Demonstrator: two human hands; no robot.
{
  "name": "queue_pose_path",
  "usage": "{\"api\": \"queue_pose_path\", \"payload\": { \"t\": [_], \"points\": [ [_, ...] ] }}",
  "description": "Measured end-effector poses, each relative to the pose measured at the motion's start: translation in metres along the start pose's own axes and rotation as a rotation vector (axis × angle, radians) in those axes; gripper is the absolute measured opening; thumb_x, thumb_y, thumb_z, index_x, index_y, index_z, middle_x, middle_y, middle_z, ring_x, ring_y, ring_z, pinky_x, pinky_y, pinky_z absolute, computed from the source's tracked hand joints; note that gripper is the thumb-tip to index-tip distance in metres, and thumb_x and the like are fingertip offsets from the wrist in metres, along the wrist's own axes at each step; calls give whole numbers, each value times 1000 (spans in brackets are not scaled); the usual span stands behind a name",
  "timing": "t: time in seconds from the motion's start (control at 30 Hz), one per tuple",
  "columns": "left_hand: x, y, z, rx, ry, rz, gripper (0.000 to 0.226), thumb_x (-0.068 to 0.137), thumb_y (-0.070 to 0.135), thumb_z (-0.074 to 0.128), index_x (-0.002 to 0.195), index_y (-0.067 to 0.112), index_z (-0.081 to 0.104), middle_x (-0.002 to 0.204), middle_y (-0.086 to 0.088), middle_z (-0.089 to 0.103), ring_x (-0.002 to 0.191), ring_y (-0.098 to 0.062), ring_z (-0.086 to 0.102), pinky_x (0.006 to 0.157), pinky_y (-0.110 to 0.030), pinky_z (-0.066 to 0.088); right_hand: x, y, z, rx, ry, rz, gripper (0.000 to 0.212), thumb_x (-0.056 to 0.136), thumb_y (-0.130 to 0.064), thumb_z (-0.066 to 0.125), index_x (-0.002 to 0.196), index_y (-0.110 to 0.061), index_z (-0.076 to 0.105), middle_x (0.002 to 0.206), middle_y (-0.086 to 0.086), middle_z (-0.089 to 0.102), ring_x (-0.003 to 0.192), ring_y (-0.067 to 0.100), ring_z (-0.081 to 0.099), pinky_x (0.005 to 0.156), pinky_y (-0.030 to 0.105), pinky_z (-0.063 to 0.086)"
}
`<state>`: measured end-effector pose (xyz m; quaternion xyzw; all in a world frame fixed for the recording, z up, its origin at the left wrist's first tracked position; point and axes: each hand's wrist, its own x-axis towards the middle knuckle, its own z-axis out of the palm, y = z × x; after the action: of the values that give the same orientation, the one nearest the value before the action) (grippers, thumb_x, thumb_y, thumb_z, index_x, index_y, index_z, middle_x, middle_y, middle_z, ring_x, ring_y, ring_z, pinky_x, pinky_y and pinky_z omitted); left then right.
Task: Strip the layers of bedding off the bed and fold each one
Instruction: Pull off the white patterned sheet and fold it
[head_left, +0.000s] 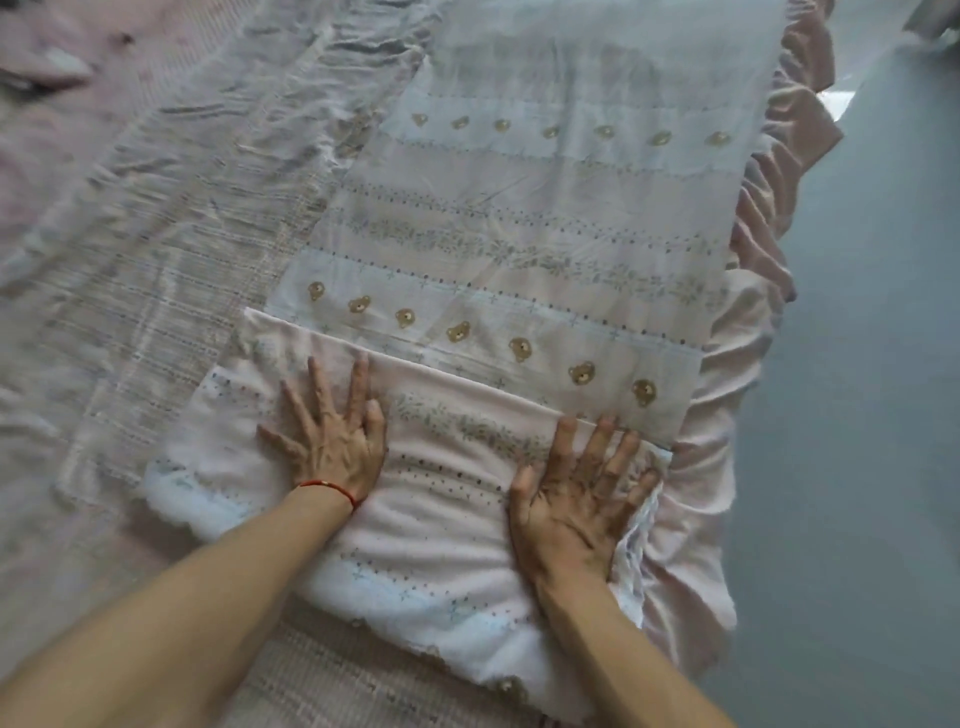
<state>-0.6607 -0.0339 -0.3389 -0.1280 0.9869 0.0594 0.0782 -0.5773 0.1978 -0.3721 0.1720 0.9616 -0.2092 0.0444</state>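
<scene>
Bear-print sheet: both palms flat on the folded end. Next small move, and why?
Probably roll or fold that end forward again. Left hand and right hand press flat on the folded end, while the bear-print sheet lies as a long unfolded strip ahead of it, along the ruffled bed edge.

we see open flat bedding far ahead and to the left, the printed sheet (519, 234) and striped cover (156, 234). our hands pass freely there. right, the ruffled skirt (727, 467) drops to bare floor (857, 364).
</scene>
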Motion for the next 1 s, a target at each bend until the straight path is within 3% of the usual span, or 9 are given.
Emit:
{"api": "queue_pose_path", "payload": {
  "t": [0.13,0.23,0.33,0.43,0.6,1.0],
  "points": [
    [-61,82,5,-161,-179,-13,67,89,77,11,147,62,-19,162,6,-35,147,-39,-34,105,-82,-11,-9,45,-34,-128,-146,-261,86,93,-58,40,163,-11,21,171,19,6,157,42,8,120,67,15],
    [-59,112,8,-108,-379,-75,93,71,99,21,139,63,-32,150,3,-54,136,-46,-47,99,-84,-16,-1,57,-61,-180,-150,-380,88,92,-61,39,160,-7,28,170,20,9,157,41,8,122,63,13],
    [-51,116,9,-61,-471,-126,104,59,106,21,132,64,-39,142,2,-61,132,-46,-51,97,-85,-17,34,35,-79,-253,-232,-695,108,83,-68,57,165,-21,5,172,11,-7,157,38,-11,121,65,-11],
    [-47,118,7,-44,-508,-160,99,68,100,23,130,62,-44,141,-1,-62,129,-47,-53,95,-85,-17,84,15,-75,-373,-499,-886,132,71,-81,63,161,-30,-18,168,3,-27,154,33,-26,121,64,-14],
    [-47,119,10,-49,-481,-139,94,68,100,8,135,58,-42,143,-4,-60,128,-48,-53,94,-84,-18,101,13,-67,-491,-680,-842,128,75,-90,45,154,-29,-34,156,-1,-50,141,25,-50,116,57,-29],
    [-46,121,6,-11,-484,-157,92,76,97,11,141,55,-38,147,-6,-56,130,-50,-51,97,-84,-14,103,7,-61,-433,-746,-802,126,78,-84,49,157,-27,-30,161,2,-44,146,30,-44,118,61,-22]
  ]
}}
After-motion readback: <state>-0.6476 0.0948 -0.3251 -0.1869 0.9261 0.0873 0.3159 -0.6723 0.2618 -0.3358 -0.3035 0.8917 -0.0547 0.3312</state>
